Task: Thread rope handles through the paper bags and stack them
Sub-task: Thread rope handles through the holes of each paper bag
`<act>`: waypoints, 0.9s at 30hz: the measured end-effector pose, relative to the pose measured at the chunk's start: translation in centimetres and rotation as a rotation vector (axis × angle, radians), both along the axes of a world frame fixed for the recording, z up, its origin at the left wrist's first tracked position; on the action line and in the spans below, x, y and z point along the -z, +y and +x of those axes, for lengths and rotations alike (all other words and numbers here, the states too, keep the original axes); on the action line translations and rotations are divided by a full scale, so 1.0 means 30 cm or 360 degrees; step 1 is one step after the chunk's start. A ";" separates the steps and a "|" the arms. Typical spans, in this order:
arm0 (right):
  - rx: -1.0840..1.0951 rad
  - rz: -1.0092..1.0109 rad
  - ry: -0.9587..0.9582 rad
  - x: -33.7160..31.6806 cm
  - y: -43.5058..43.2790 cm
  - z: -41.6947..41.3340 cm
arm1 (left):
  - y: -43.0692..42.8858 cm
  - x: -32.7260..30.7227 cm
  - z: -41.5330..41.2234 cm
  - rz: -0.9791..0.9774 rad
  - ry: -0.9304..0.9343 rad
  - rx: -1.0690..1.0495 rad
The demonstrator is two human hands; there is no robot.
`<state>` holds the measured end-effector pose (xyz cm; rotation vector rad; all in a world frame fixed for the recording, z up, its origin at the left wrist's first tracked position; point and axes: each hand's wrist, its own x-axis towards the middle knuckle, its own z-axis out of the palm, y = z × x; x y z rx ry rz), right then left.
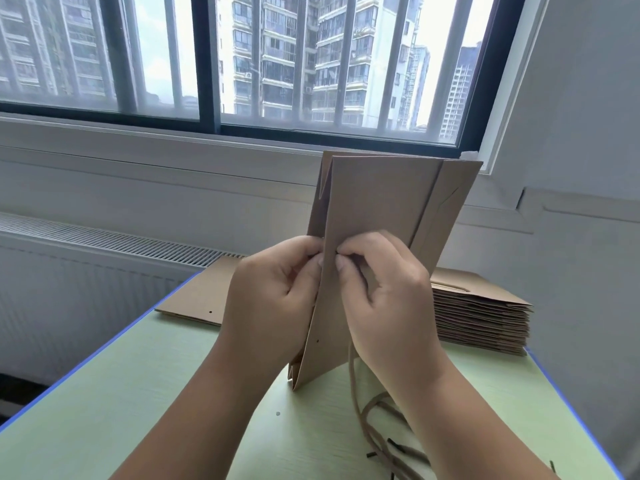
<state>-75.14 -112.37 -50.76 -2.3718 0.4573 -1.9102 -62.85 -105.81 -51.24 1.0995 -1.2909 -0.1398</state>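
Brown paper bag upright; left hand, right hand pinch its near edge; bag stack at table right edge.

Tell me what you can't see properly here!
Head view only:
- Whether a rope tip is going through a hole: the fingertips of the left hand and right hand, pinching the upright brown paper bag, cover that spot.
- Thin brown rope handles: hidden under the right forearm, cut off by the bottom edge.
- Stack of flat brown bags: layers too fine to count.
- Lone flat brown bag: partly behind the left hand.
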 end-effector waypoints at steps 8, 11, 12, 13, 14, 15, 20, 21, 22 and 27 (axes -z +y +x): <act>-0.0121 0.0148 -0.0024 0.020 -0.013 0.009 | -0.016 0.048 0.014 0.0115 -0.0110 -0.0103; -0.0151 0.0211 -0.0023 0.033 -0.023 0.014 | -0.014 0.059 0.034 0.0168 -0.0098 -0.0085; -0.0169 0.0255 -0.0012 0.039 -0.025 0.014 | -0.015 0.064 0.042 0.0172 -0.0119 -0.0099; -0.0187 0.0304 0.0005 0.046 -0.029 0.015 | -0.018 0.069 0.050 0.0177 -0.0147 -0.0114; -0.0208 0.0356 0.0031 0.052 -0.031 0.014 | -0.019 0.073 0.057 0.0189 -0.0162 -0.0119; -0.0228 0.0413 0.0072 0.057 -0.034 0.012 | -0.022 0.079 0.064 0.0209 -0.0170 -0.0118; -0.0315 0.0804 0.0589 0.050 -0.047 -0.036 | -0.025 0.112 0.096 0.0384 -0.0261 -0.0112; -0.0317 0.0871 0.0712 0.045 -0.050 -0.050 | -0.026 0.114 0.099 0.0442 -0.0279 -0.0104; -0.0296 0.0931 0.0829 0.042 -0.053 -0.064 | -0.027 0.117 0.100 0.0494 -0.0306 -0.0102; -0.0061 0.0989 0.1350 0.054 -0.054 -0.086 | -0.029 0.120 0.102 0.0547 -0.0228 -0.0066</act>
